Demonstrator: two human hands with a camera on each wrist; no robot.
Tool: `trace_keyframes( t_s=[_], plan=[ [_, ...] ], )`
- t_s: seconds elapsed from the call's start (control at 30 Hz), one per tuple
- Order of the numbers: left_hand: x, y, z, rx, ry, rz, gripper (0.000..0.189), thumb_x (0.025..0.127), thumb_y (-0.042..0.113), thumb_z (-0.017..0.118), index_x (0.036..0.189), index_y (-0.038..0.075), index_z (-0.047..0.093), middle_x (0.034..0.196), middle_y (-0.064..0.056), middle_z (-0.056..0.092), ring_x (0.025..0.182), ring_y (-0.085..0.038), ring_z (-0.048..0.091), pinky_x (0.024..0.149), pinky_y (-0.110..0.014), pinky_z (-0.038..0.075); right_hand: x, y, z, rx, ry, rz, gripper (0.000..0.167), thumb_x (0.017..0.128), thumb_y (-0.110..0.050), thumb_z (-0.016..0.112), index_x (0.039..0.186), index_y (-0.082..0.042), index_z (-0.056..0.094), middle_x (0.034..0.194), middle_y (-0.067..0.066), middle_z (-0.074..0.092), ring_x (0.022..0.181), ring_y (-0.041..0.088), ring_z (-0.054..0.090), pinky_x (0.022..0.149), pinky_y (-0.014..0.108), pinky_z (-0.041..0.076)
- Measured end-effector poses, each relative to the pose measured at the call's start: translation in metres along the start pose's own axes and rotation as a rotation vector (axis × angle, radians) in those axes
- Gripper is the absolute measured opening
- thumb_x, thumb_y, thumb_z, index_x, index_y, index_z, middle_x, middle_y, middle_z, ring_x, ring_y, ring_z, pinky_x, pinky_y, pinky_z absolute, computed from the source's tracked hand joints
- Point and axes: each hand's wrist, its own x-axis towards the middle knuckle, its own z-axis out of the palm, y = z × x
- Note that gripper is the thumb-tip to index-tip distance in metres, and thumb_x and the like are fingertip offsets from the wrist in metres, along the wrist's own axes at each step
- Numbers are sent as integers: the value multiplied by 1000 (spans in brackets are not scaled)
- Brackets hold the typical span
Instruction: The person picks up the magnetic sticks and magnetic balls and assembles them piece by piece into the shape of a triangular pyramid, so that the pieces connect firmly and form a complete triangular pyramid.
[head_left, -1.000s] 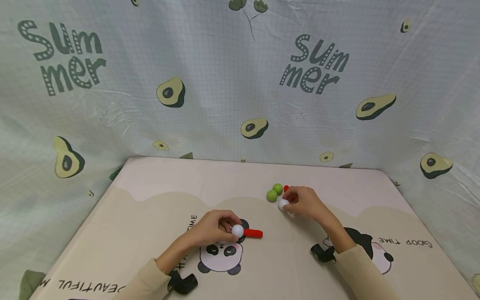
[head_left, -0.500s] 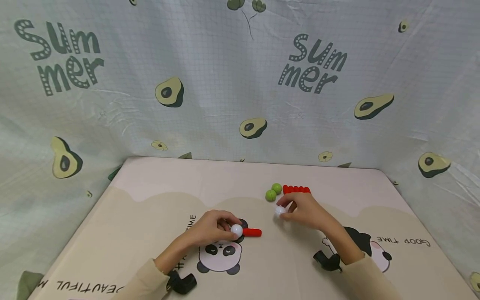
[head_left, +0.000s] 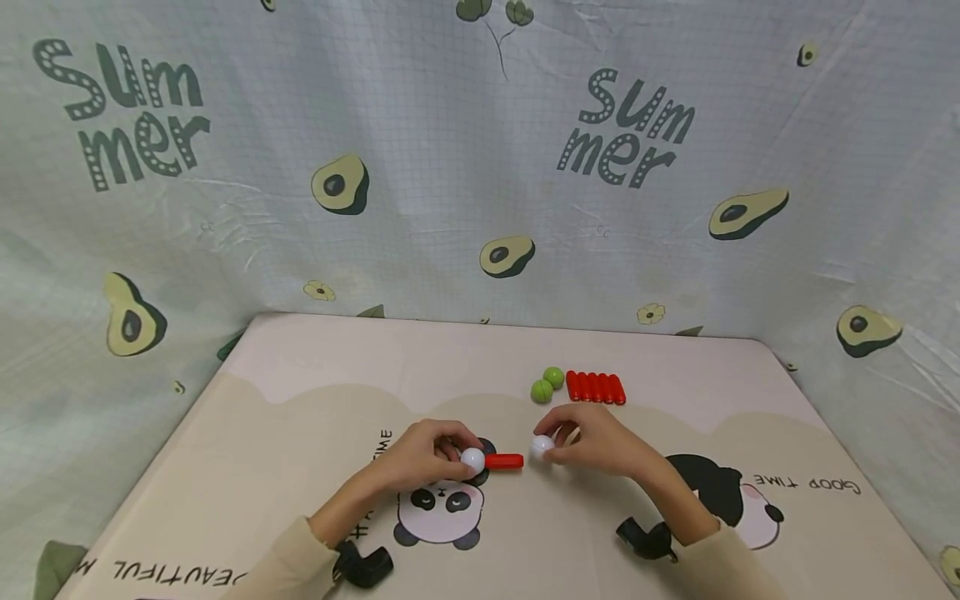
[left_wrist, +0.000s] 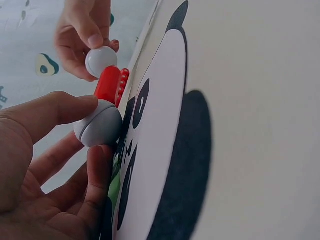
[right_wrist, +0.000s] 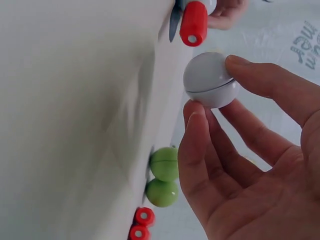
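Observation:
My left hand [head_left: 431,454] pinches a white ball [left_wrist: 100,124] between thumb and fingers, low over the panda print. From that ball a red rod [head_left: 504,462] sticks out to the right, its end touching the ball. In the right wrist view a small metallic dot shows on the rod's free end. Thumb and fingertips of my right hand [head_left: 600,437] pinch a second white ball [right_wrist: 210,80], which has a seam around its middle. This ball hangs just right of the rod's free end, with a small gap between them in the head view.
Behind my right hand, several red rods [head_left: 596,387] lie side by side in a row. Two green balls [head_left: 547,384] sit just left of them. The printed mat [head_left: 315,483] covers the table, and a patterned curtain [head_left: 420,167] hangs behind its far edge.
My right hand has carried its white ball left and nearer, away from the row of red rods, which now shows fully. The left hand has stayed almost still, the rod swinging slightly.

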Motion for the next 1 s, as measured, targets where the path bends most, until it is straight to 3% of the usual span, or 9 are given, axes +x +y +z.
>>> trace_keyframes(
  t_s=[0.4, 1.0],
  plan=[
    [1, 0, 1, -14, -5, -5, 26, 87, 20, 80, 111, 12, 75, 97, -6, 70, 82, -15, 61, 71, -21, 49, 2, 3, 6, 110, -81, -41, 23, 88, -14, 80, 109, -10, 74, 101, 2, 73, 89, 12, 66, 81, 23, 57],
    [2, -2, 2, 4, -12, 11, 29, 86, 20, 80, 113, 12, 74, 99, -3, 69, 82, -12, 61, 72, -21, 50, 4, 11, 13, 122, -160, -18, 24, 88, -13, 79, 111, -11, 72, 102, 2, 73, 89, 12, 66, 82, 22, 56]
  ],
)
